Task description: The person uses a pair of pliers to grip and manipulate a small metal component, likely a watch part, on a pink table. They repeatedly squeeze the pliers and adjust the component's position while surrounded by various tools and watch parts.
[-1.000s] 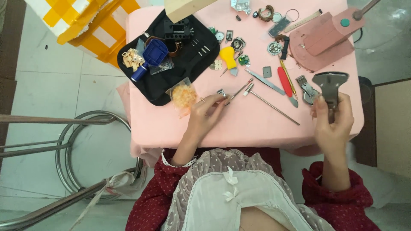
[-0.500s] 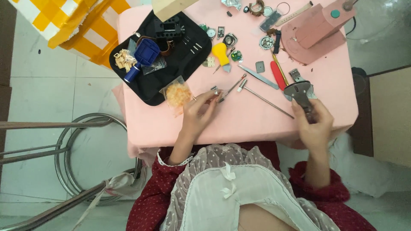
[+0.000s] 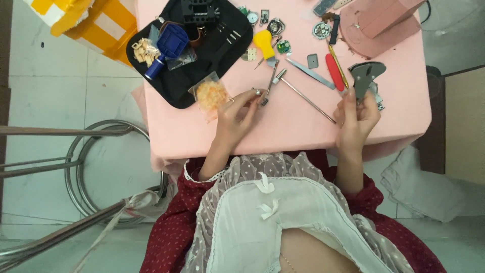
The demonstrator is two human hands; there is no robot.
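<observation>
- Grey metal tool with a forked head, gripped upright by its lower end in right hand, fingers curled round it, above the right part of the pink surface.
- Small metal piece, too small to tell apart, pinched at the fingertips of left hand, low over the middle of the surface; hand narrow, closed on the piece.
- Just left of that hand: clear bag of orange bits, lying at the near edge of the black tray.
- Between the two hands: long thin metal rod lying slantwise, untouched.
- Farther off: red-handled tool, yellow-handled tool, flat steel blade, several watch parts scattered along the far side.
- On the tray: blue holder and small beige pieces.
- Progress, as a judgement: tool and piece both picked up but well apart, not yet brought together; work looks early, most parts lying loose.
</observation>
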